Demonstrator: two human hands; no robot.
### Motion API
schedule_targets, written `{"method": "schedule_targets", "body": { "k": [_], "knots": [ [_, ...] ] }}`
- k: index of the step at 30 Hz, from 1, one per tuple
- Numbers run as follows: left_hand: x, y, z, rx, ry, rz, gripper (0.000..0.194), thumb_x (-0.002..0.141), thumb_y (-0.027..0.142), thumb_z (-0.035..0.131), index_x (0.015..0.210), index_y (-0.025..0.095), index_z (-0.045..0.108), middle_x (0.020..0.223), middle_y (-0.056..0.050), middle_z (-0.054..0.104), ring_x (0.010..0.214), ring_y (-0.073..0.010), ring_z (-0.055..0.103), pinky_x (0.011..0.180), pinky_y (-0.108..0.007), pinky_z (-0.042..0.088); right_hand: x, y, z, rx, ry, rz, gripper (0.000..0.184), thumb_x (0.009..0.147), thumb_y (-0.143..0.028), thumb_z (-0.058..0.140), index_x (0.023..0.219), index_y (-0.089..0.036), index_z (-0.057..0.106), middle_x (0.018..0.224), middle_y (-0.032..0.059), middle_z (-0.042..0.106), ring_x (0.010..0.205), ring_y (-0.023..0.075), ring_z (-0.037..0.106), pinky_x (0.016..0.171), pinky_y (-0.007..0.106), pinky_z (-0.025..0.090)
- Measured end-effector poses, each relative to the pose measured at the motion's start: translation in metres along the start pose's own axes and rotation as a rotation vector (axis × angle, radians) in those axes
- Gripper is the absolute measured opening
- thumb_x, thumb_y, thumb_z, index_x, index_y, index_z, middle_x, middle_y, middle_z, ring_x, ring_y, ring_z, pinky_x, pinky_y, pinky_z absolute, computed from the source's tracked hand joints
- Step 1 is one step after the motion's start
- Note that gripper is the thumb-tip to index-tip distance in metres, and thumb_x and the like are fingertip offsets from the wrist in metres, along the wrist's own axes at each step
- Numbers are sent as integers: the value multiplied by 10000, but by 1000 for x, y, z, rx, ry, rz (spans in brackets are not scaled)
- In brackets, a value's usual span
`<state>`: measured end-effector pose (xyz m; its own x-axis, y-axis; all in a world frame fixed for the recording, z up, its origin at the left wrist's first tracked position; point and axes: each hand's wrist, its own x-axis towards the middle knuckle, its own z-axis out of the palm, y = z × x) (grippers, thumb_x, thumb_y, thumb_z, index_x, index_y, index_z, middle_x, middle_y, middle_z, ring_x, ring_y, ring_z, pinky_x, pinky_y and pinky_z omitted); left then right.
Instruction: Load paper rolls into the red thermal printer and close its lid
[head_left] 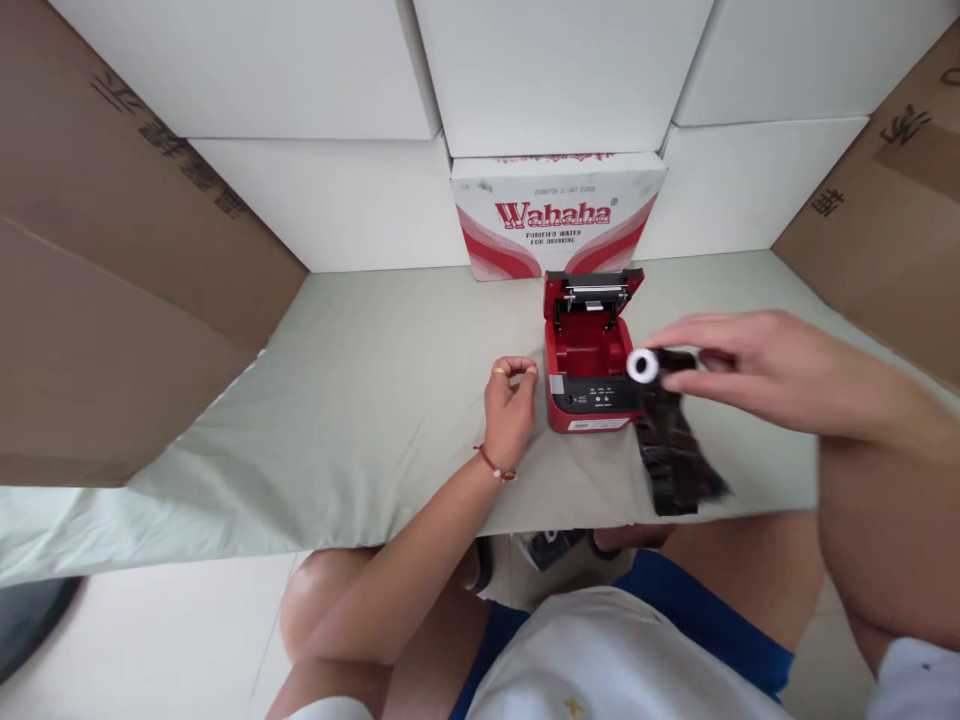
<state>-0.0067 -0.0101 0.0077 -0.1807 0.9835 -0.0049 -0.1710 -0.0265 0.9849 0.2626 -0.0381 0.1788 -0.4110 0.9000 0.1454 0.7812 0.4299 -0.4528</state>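
A small red and black label printer [590,421] stands on the cloth-covered table with its hinged lid [594,293] raised; its red inner bay lies bare. Close to its right front corner, my right hand [750,365] pinches a roll of black ribbon [679,450] on a white core [643,366]. A loose, crumpled length of the ribbon hangs down toward the table. My left hand [511,405] rests just left of the printer, fingers curled and thumb against fingertips, with nothing visible between them.
Behind the printer stands a white and red Wahaha water carton [555,225], backed by stacked white boxes [322,200]. Large brown cardboard boxes [135,280] [892,200] flank the table. The pale green tablecloth [360,400] drops at the near edge, above my knees. Something dark lies on the floor.
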Motion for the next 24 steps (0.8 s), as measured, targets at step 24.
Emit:
{"method": "schedule_targets", "body": {
  "k": [24],
  "knots": [
    [-45, 21, 6, 852, -384, 1098, 347, 1035, 200, 618, 1372, 207, 696, 1311, -115, 827, 1273, -287, 731, 1101, -469, 448, 72, -13, 66, 105, 444, 57, 277, 1067, -377, 593, 1071, -259, 844, 992, 32, 854, 882, 229, 779, 876, 382, 605]
  ]
}}
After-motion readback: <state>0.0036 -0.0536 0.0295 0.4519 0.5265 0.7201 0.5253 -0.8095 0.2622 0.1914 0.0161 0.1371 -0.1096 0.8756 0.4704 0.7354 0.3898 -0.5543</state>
